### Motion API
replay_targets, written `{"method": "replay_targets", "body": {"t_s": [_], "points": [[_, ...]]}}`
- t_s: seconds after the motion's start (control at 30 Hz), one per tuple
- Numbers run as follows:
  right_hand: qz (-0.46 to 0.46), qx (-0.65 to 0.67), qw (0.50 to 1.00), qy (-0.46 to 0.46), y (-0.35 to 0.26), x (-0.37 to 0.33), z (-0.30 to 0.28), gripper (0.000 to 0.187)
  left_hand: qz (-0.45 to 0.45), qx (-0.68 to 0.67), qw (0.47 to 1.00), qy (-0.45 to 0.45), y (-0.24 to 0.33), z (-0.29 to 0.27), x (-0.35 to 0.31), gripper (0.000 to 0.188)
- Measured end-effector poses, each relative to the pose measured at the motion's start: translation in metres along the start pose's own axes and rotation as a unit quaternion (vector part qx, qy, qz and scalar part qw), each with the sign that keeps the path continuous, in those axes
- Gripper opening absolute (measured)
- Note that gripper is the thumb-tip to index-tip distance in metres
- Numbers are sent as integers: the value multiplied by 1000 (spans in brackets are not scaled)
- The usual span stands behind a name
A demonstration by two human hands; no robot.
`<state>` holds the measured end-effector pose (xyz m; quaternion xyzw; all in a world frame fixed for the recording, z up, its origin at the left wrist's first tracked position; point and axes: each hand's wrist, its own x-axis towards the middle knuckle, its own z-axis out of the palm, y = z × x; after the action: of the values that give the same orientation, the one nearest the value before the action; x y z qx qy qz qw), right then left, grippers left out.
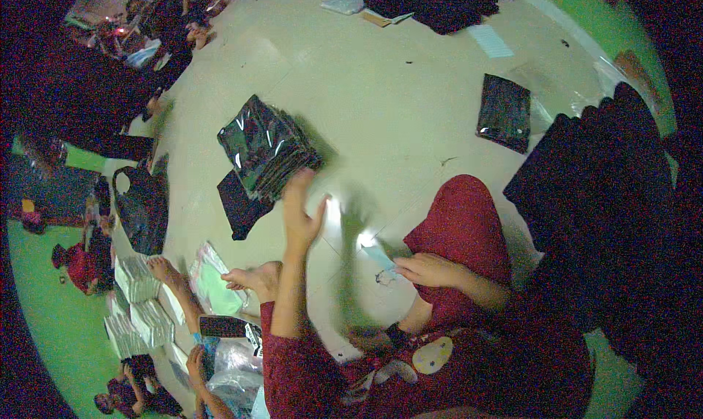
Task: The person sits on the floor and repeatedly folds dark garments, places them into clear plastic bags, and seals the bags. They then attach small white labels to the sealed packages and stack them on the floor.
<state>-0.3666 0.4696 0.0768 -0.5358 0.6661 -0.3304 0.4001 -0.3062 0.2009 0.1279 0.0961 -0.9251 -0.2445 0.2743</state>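
Head view: my right hand (428, 269) pinches a pale blue slip (378, 258) above the floor (381, 97), its gripped edge hidden by my fingers. Clear plastic bags (236, 368), lower left; contents hard to make out. My left hand (302, 210), thumb spread from the fingers, is at the near edge of a stack of glossy packets (267, 148); contact cannot be told. Packet contents dark, unidentifiable. Farther right, another dark packet (505, 111) lies flat.
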Motion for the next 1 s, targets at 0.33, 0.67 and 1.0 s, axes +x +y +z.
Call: {"method": "replay_targets", "body": {"t_s": [0.33, 0.67, 1.0], "points": [[16, 139, 987, -80, -23, -6, -7, 29, -221, -296, 896, -246, 94, -8, -99, 33], [-76, 106, 950, -283, -78, 2, 39, 32, -442, 13, 885, 146, 101, -165, -248, 23], [4, -50, 965, -258, -50, 26, 55, 35, -709, 334, 611, 109, 168, -276, -506, 46]]}}
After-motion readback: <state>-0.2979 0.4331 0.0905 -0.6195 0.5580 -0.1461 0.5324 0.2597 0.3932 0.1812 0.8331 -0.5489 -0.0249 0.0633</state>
